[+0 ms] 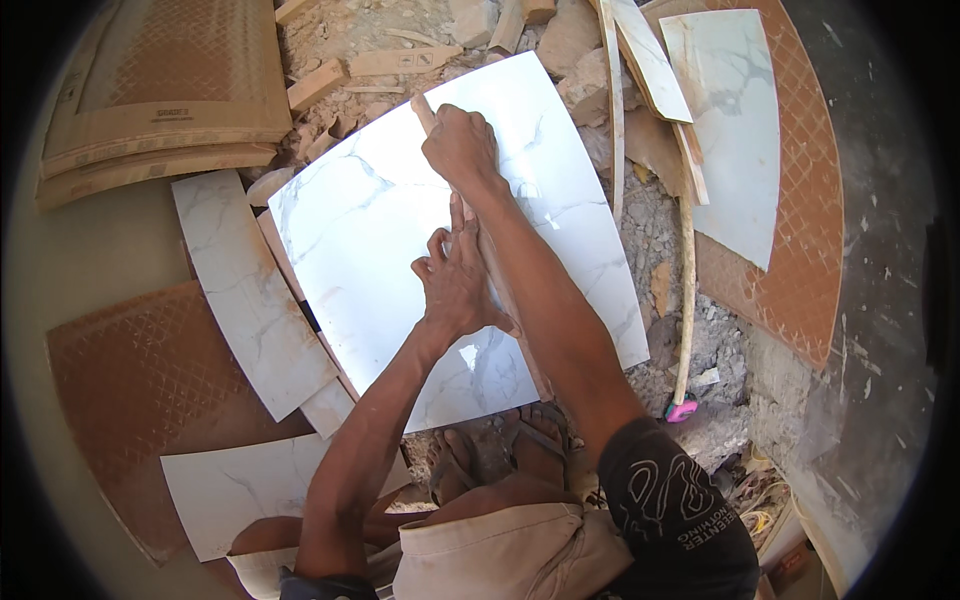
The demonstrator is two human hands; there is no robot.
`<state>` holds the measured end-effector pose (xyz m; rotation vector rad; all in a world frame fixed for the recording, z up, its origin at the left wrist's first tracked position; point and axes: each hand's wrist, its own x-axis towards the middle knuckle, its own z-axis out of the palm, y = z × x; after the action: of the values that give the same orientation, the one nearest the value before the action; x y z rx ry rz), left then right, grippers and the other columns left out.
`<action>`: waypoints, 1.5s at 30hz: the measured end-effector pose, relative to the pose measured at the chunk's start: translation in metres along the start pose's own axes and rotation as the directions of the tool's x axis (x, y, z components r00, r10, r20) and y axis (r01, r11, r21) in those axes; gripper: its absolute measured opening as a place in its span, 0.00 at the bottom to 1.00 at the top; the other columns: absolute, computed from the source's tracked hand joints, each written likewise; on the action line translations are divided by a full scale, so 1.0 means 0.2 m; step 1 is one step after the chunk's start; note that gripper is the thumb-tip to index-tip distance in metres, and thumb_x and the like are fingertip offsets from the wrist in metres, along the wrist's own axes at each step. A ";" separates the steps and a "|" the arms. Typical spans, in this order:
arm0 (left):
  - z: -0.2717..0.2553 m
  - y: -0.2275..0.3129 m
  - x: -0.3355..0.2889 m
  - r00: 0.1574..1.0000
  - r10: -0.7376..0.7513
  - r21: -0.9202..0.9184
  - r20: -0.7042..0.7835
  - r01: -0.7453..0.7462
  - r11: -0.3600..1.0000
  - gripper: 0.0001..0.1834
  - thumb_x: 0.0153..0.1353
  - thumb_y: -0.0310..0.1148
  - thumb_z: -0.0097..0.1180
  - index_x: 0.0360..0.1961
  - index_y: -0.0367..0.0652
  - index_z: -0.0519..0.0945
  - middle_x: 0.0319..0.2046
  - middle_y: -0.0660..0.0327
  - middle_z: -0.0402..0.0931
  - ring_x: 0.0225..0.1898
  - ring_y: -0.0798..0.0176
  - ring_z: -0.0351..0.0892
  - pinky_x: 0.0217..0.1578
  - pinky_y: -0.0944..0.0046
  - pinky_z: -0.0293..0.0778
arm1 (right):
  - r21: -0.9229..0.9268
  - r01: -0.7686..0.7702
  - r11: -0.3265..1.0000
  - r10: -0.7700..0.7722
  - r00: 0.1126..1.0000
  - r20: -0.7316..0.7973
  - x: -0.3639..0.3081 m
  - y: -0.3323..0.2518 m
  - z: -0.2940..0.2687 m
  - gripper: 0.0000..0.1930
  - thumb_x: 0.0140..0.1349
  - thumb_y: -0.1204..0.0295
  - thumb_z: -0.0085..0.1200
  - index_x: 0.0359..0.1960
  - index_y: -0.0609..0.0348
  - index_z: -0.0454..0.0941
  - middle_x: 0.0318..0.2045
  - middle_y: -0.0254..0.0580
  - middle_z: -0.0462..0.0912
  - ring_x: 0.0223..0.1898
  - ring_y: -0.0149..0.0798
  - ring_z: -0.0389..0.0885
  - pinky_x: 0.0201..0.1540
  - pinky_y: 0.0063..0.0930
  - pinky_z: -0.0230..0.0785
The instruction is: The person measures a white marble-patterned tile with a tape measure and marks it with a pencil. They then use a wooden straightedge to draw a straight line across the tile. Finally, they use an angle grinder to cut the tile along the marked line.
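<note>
A large white tile (345, 270) with grey veins lies in front of me, glossy side up. Across it, running away from me, rests a narrow wooden strip (497, 270). My left hand (458, 285) presses down along the strip near its middle, fingers spread and thumb stretched out toward the near end. Farther up, my right hand (465, 150) is closed in a fist over the strip close to the tile's far edge. Whatever is inside that fist is hidden from this view. My right forearm passes over the near part of the strip.
Stacked cardboard-wrapped tiles (180, 120) stand at the far left. Cut white tile pieces (255, 290) and a brown-backed tile (150, 370) lie left. On the right are a wooden stick (687, 300), a pink tape measure (681, 408) and a leaning white offcut (730, 130). Rubble (400, 30) lies beyond.
</note>
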<state>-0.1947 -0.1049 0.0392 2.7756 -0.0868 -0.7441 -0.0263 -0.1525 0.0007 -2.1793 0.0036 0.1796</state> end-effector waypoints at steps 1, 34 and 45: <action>0.00 0.00 0.00 1.000 -0.001 -0.001 -0.001 0.001 1.000 0.91 0.02 0.53 0.86 0.74 0.35 0.46 0.78 0.47 0.29 0.66 0.35 0.53 0.49 0.46 0.58 | 0.002 0.022 1.000 -0.022 0.999 -0.033 -0.02 0.01 0.01 0.10 0.60 0.73 0.52 0.34 0.70 0.79 0.32 0.67 0.83 0.38 0.64 0.83 0.46 0.51 0.74; 0.01 0.00 0.01 1.000 -0.001 0.046 0.015 0.001 0.999 0.88 0.07 0.51 0.86 0.73 0.33 0.47 0.78 0.46 0.27 0.66 0.35 0.54 0.49 0.44 0.59 | 0.096 0.076 0.992 -0.054 0.976 -0.211 0.14 0.00 0.09 0.13 0.62 0.66 0.55 0.32 0.67 0.81 0.32 0.66 0.83 0.42 0.67 0.81 0.50 0.55 0.71; 0.03 -0.01 0.02 0.999 0.031 -0.016 -0.008 -0.031 0.999 0.84 0.19 0.51 0.85 0.76 0.45 0.41 0.77 0.47 0.22 0.63 0.30 0.52 0.50 0.37 0.59 | 0.043 0.043 0.998 -0.034 0.980 -0.194 0.11 0.01 0.07 0.09 0.57 0.72 0.52 0.29 0.67 0.79 0.32 0.68 0.82 0.41 0.67 0.81 0.49 0.55 0.71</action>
<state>-0.1952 -0.1042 0.0315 2.7555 -0.1218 -0.7225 -0.0057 -0.1411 -0.0121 -2.1397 0.0745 -0.0547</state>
